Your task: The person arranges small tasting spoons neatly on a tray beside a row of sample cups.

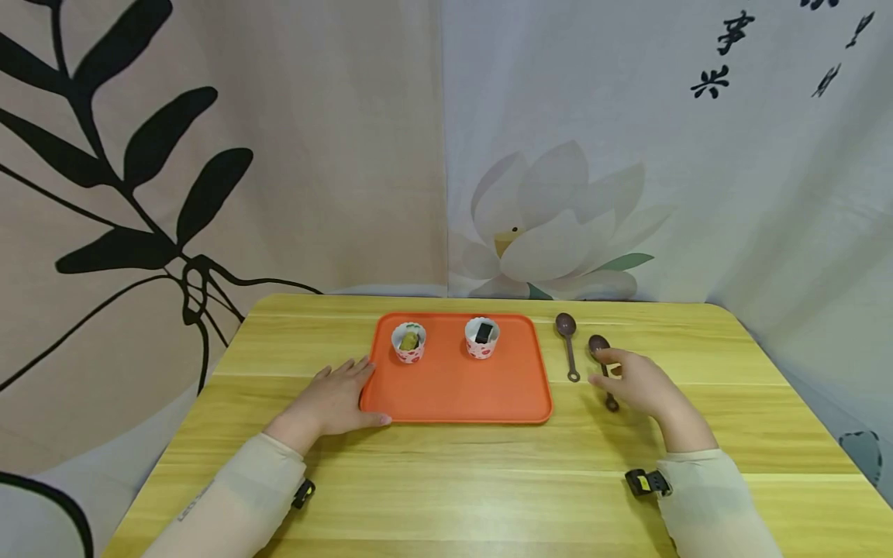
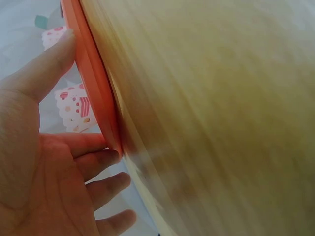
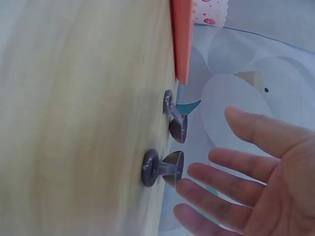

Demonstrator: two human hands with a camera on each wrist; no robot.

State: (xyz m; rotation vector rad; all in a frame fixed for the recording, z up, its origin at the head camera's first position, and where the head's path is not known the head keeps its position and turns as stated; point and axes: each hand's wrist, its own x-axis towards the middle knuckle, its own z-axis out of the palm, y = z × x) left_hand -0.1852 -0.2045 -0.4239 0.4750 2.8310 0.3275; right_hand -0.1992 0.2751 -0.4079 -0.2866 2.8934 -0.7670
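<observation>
With left hand (image 1: pixel 340 397) straight-fingered, touching the orange tray (image 1: pixel 453 397), right hand (image 1: pixel 643 385) loosely spread by the farther brown spoon (image 1: pixel 598 344) right of the tray: likely light, stiff, slick, best pinched mid-handle.

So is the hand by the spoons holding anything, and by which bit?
Nothing: the right hand is at the right-hand brown spoon, but its fingers aren't closed round it.

R fingers (image 3: pixel 229 183) hover nr 2 dk spoons (image 3: pixel 168 169) on wood tbl (image 3: pixel 88 123), orange tray (image 3: pixel 183 44) nearby.
</observation>
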